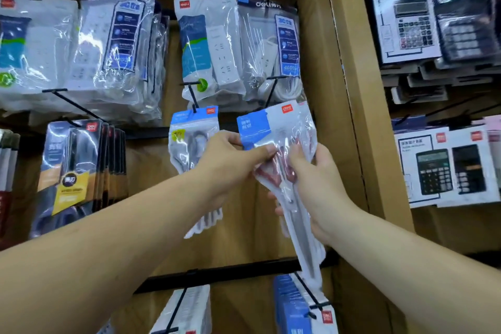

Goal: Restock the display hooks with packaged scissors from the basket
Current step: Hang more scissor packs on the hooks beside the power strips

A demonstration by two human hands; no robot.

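Broadly, a brown display board (151,176) fills the view, ending at a wooden upright (349,116) that runs top to bottom. Left of the upright hang clear bags of white power strips (225,46); right of it sit carded calculators (406,22). Far left of the upright, a row of dark and yellow carded packs (73,165) hangs from a hook.

Both forearms reach up toward the board just left of the upright. Between them is a packaged scissors (282,130), a clear sleeve with a blue header and red handles inside, held off the hooks and tilted, its top near the upright. The left hand (230,160) pinches its left edge below the header, thumb in front. The right hand (317,184) grips its middle, fingers (273,210) curled behind and thumb over the handles.

Further left, a second scissors pack (189,138) hangs on a black hook (193,97). Nearer the upright, another black hook (272,89) juts out just above the held pack.
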